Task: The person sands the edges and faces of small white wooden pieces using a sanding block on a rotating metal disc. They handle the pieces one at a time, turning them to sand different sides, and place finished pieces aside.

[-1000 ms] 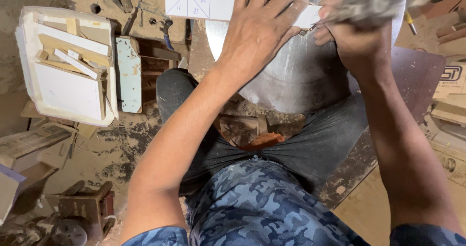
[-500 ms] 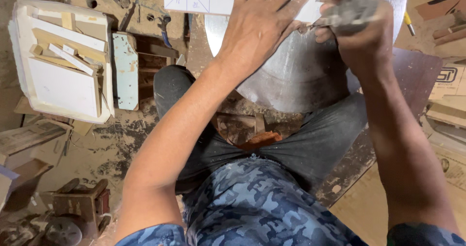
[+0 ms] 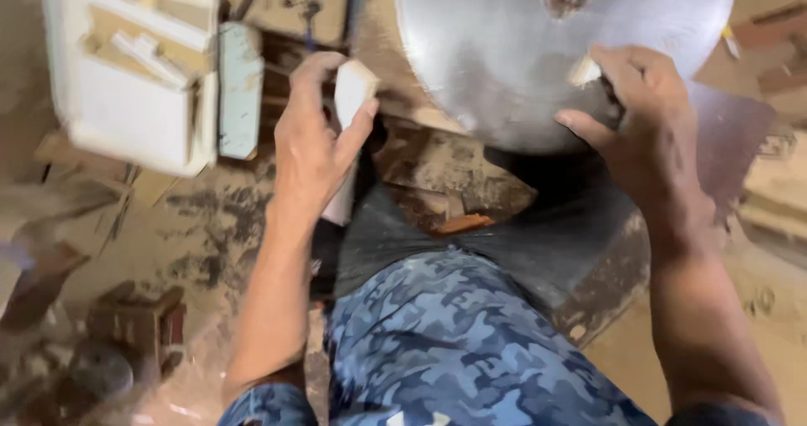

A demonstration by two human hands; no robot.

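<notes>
Head view, blurred by motion. The left hand (image 3: 315,144) is raised over the dusty floor (image 3: 210,216), left of the person's knee. Its grip is clamped on a white strip of board (image 3: 353,98): thumb on the right face, fingers curled over the left, the strip standing nearly upright with its cut top end showing above the fingers and its lower part running down behind the palm. The strip hangs clear of the round metal disc (image 3: 521,48), with a band of sandy ground between its right edge and the disc's left rim.

The right hand (image 3: 643,132) sits at the disc's lower right rim, fingers bent over the edge. A small pale piece (image 3: 584,71) shows at the fingertips; the blur hides whether the grip is closed on it or merely touching it, so I cannot tell.

The disc fills the upper middle, its near edge curving just above the person's lap in dark trousers (image 3: 504,241) and a blue camouflage shirt (image 3: 437,342).

To the left, a white tray of wood offcuts (image 3: 134,73) lies on the floor, with a pale blue-green board (image 3: 241,90) just beside its right edge. Between that board and the left hand there is a narrow open gap. A dark brown panel (image 3: 731,149) lies behind the right wrist.
</notes>
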